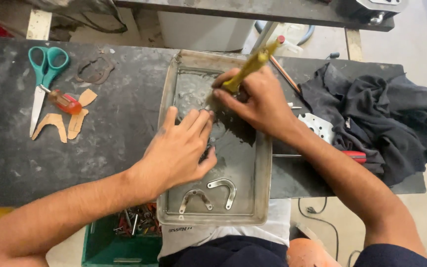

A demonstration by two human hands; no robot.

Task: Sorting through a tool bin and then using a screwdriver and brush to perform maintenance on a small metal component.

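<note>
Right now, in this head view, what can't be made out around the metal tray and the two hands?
- The part under the left hand in the metal tray: palm and fingers cover it.
- The brush tip: hidden behind the right hand fingers.
- The plate beside the tray: half buried under the black cloth.
- The red-handled tool: its shaft passes behind the right forearm.
- The green bin contents: cut off by the table edge, too small.

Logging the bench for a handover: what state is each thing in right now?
Metal tray: on bench, wet inside.
Brush: gripped by right hand, bristles down in tray.
Left hand: pressing a part in tray.
Two curved metal pieces: lying loose in tray.
Scissors: closed.
Black cloth: crumpled.
</note>
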